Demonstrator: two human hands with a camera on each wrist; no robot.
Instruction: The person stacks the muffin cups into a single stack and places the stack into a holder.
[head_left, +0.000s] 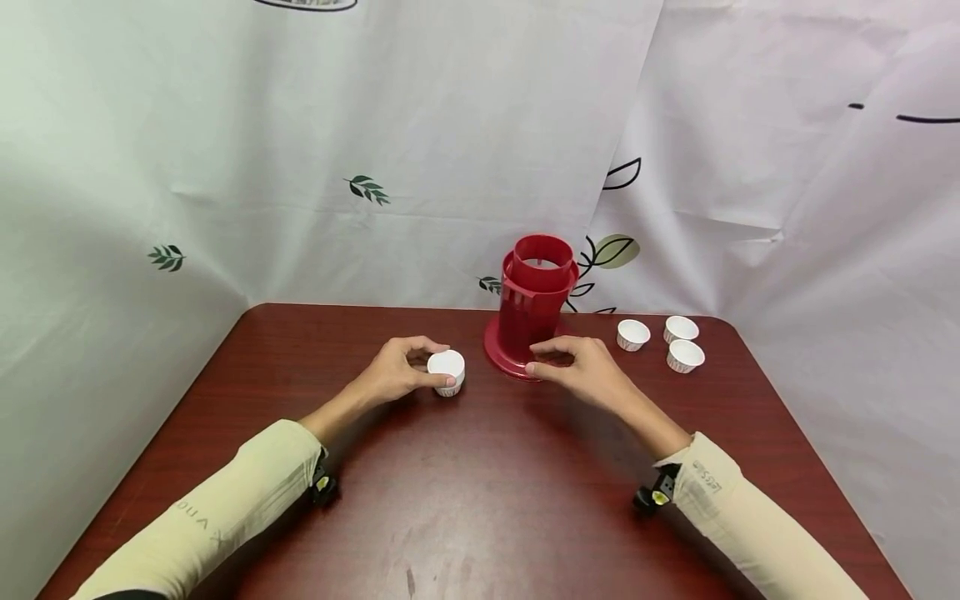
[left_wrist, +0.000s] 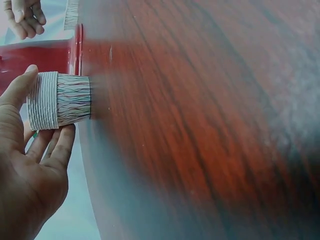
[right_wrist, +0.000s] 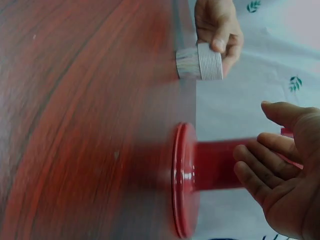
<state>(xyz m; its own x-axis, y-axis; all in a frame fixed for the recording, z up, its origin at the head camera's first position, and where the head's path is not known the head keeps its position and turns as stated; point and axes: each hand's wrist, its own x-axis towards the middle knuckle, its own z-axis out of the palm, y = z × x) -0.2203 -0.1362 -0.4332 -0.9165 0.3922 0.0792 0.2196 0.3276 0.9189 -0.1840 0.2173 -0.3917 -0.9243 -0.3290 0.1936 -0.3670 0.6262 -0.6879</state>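
Note:
Between thumb and fingers, my left hand (head_left: 397, 367) grips a stack of white paper baking cups (head_left: 447, 373). In the left wrist view the stack (left_wrist: 59, 100) shows many nested rims above one patterned side wall, its base right at the tabletop. My right hand (head_left: 585, 371) is just in front of the red cup dispenser (head_left: 534, 308), fingers loosely bent and nothing in them. That dispenser stands upright on a round base (right_wrist: 185, 180), with an open tube on top. Its lower right side is partly hidden by the right hand in the head view.
Three single white paper cups stand at the back right of the table: one cup (head_left: 633, 335) nearer the dispenser, one at the rear (head_left: 681, 328) and one in front (head_left: 686, 357). A white printed curtain (head_left: 450, 150) hangs behind the dark red wooden table (head_left: 480, 500).

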